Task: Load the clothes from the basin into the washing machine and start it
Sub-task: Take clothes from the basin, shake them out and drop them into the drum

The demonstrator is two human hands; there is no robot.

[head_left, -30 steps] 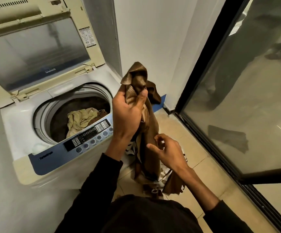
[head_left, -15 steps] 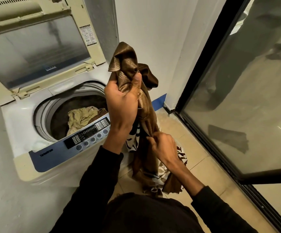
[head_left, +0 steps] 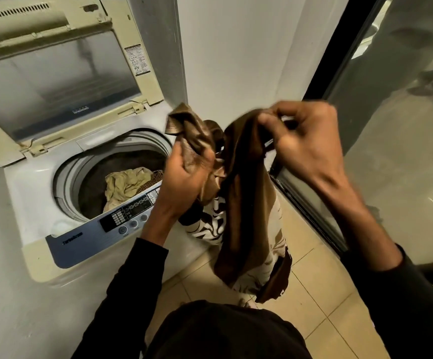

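A brown satin garment (head_left: 238,203) with a white leaf-patterned part hangs in the air to the right of the top-load washing machine (head_left: 36,195). My left hand (head_left: 184,177) grips one bunched end of it beside the control panel (head_left: 130,216). My right hand (head_left: 303,143) pinches another part, raised high to the right. The machine's lid (head_left: 62,79) stands open, and a pale yellow cloth (head_left: 126,186) lies in the drum. The garment and my arms hide the basin.
A white wall stands behind the machine. A black-framed glass sliding door (head_left: 396,151) runs along the right. Beige floor tiles (head_left: 321,294) lie below the hanging garment.
My right hand rose from low on the garment to head height, lifting and spreading the brown cloth. My left hand dropped a little and the garment's lower end came up off the pile.
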